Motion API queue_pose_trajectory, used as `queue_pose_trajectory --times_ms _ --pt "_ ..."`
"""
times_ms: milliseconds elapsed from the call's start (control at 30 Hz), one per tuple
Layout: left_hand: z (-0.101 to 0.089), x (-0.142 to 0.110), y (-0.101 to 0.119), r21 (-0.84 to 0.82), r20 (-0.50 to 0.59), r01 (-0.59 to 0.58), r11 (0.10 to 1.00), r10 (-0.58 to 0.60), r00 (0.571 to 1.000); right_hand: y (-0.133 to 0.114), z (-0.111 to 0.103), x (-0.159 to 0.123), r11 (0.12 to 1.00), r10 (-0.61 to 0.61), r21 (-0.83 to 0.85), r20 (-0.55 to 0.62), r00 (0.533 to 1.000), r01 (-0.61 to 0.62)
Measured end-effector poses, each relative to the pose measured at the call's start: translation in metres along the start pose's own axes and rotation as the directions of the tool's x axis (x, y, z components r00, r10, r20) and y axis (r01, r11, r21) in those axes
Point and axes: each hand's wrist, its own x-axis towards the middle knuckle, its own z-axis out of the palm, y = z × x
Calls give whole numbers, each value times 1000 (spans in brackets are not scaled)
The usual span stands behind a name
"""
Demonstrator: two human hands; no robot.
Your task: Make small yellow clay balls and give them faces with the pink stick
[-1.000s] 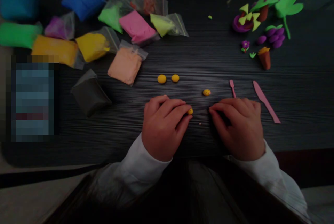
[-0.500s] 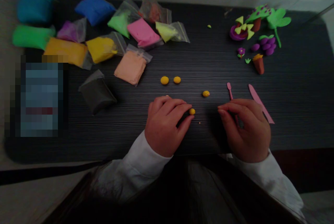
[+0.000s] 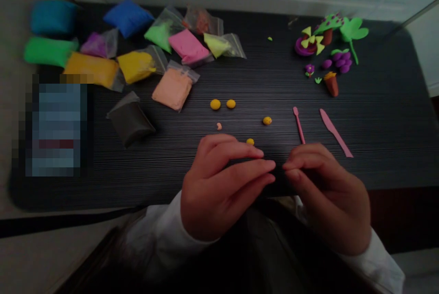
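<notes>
My left hand (image 3: 222,184) is held above the table's near side, its fingers stretched out with a gap between thumb and index finger and nothing visible between them. Close to its fingertips, my right hand (image 3: 325,193) pinches thumb and index finger together; whatever they may hold is too small to make out. Just beyond my left fingers lies a small yellow clay ball (image 3: 250,141), partly covered. A speckled yellow clay ball (image 3: 267,120) rests further off, and two plain ones, a left ball (image 3: 215,104) and a right ball (image 3: 231,104), sit side by side. A peach clay scrap (image 3: 219,126) is nearby.
Bags of coloured clay, such as a peach bag (image 3: 173,86) and a black bag (image 3: 131,120), cover the left side. A pink clay knife (image 3: 335,131) and a thin pink tool (image 3: 299,125) lie right. Clay models, including purple grapes (image 3: 343,61), stand at back right.
My left hand has let go of the small yellow ball and moved nearer me, toward the right hand. The tiny peach crumb on the table no longer shows. The camera view has shifted slightly.
</notes>
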Motion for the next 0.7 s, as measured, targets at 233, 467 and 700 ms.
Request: queue_pose_trajectory --times_ms 233,467,700 --pt "-8 4 13 34 54 20 999 -22 998 -8 7 -2 961 124 237 103 987 -145" --pt "-11 -2 13 84 94 32 996 -40 995 -6 10 -1 975 83 199 66 994 -95" --pt "-9 -2 14 200 12 -43 979 42 999 -3 13 -4 932 124 330 103 987 -152"
